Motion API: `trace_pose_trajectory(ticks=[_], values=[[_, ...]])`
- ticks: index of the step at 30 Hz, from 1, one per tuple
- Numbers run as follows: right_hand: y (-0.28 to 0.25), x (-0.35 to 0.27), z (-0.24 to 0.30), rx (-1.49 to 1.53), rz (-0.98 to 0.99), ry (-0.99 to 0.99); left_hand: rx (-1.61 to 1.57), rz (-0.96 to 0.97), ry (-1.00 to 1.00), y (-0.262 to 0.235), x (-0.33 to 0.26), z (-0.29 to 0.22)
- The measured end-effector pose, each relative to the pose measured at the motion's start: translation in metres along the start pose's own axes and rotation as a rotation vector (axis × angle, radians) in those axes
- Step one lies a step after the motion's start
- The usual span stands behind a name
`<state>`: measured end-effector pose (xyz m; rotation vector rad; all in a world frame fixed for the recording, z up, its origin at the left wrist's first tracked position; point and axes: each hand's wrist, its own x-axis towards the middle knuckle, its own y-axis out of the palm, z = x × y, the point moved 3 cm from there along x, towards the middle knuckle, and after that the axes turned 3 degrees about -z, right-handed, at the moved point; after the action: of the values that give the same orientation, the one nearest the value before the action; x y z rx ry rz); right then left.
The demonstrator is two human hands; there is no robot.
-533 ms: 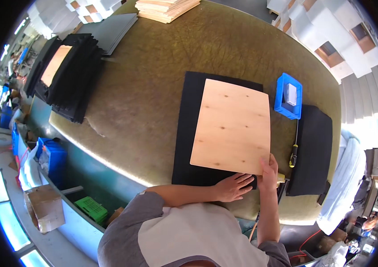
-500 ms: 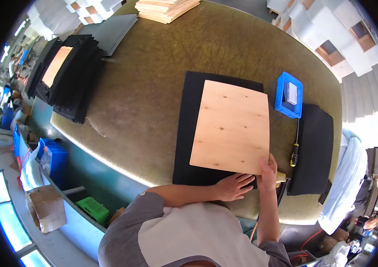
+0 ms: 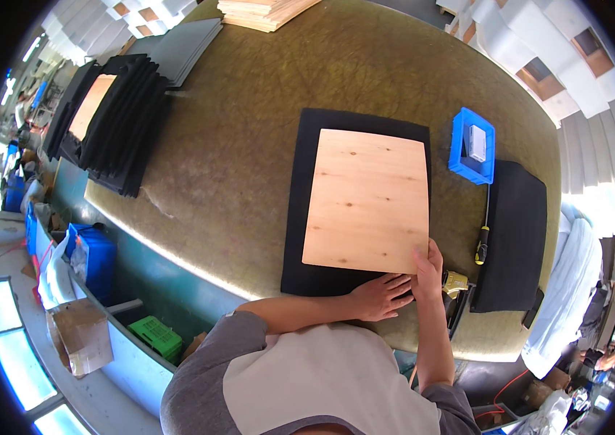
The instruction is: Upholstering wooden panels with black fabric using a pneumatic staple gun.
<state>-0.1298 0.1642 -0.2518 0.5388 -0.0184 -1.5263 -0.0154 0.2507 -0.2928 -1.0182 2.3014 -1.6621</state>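
At the near edge of the olive-brown worktable (image 3: 249,130), the person's left hand (image 3: 380,296) lay flat on the black foam sheet (image 3: 296,217), fingers spread and pressing down just below the near right corner of the pale wooden board (image 3: 365,199). The right hand (image 3: 429,268) met that same corner, its fingers curled together over the board's edge, the thumb hidden behind them. The board sat centred on the foam sheet, which showed as a dark border round it, wider on the left and near sides. Judging by this, the step in hand looked like squaring the board on the foam at that corner; the next move would seem to call for steady downward pressure so the board did not slide while the corner was handled. Just right of the hands lay a yellow-handled screwdriver (image 3: 480,245) beside another black sheet (image 3: 514,239). Beyond it stood a small blue tray (image 3: 459,145) holding a grey block. Farther off to the left rested a stack of black sheets (image 3: 115,138) with a board on top, and at the far edge a pile of wooden boards (image 3: 264,11).
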Motion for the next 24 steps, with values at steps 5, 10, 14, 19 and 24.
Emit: trace_pose_trajectory(ticks=[5, 10, 14, 19, 24], values=[[0.001, 0.001, -0.003, 0.0, -0.007, -0.005, 0.022, -0.006, 0.01, 0.003, -0.001, 0.0], [-0.003, 0.006, -0.009, -0.01, 0.011, -0.005, 0.01, 0.029, 0.004, 0.003, -0.001, 0.0], [0.001, 0.009, -0.01, 0.011, -0.004, -0.004, -0.014, 0.043, -0.006, 0.003, -0.001, 0.001], [0.002, 0.011, -0.008, 0.002, 0.021, -0.011, -0.02, 0.03, -0.009, 0.0, -0.001, 0.002], [-0.007, 0.015, -0.017, 0.003, 0.009, 0.0, -0.017, 0.031, -0.001, -0.002, 0.0, 0.002]])
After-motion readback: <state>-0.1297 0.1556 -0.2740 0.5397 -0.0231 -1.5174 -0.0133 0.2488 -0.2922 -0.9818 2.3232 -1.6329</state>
